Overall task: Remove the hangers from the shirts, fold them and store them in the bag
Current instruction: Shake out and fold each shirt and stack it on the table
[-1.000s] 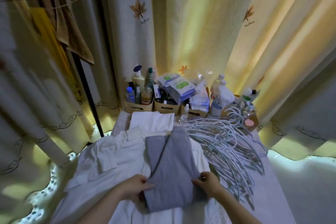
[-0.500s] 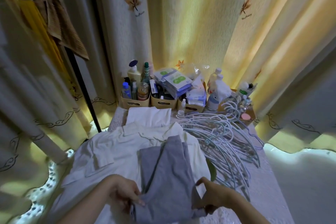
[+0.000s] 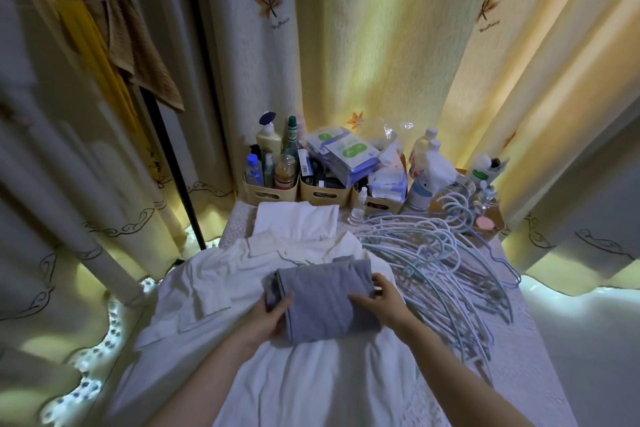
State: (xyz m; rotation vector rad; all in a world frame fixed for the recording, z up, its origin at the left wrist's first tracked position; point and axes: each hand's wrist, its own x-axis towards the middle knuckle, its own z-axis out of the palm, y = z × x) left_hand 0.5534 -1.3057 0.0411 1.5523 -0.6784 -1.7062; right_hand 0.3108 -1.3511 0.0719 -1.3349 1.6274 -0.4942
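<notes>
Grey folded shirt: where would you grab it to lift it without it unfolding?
Probably its two short ends, from left and right, where the left hand and right hand hold it. The grey folded shirt is a wide bundle of loose layers; pinching both ends should keep them stacked.

It was a home, seemingly a curtained bedroom corner: cream curtains (image 3: 381,45) stitched with maple leaves hung all round, small bins (image 3: 270,197) of lotion bottles (image 3: 268,139) and toiletries lined the back of a lace-covered worktop (image 3: 554,340), with loose white shirts (image 3: 242,274), a heap of plastic hangers (image 3: 443,263), and towels (image 3: 145,55) hanging from a dark rack (image 3: 173,166)
</notes>
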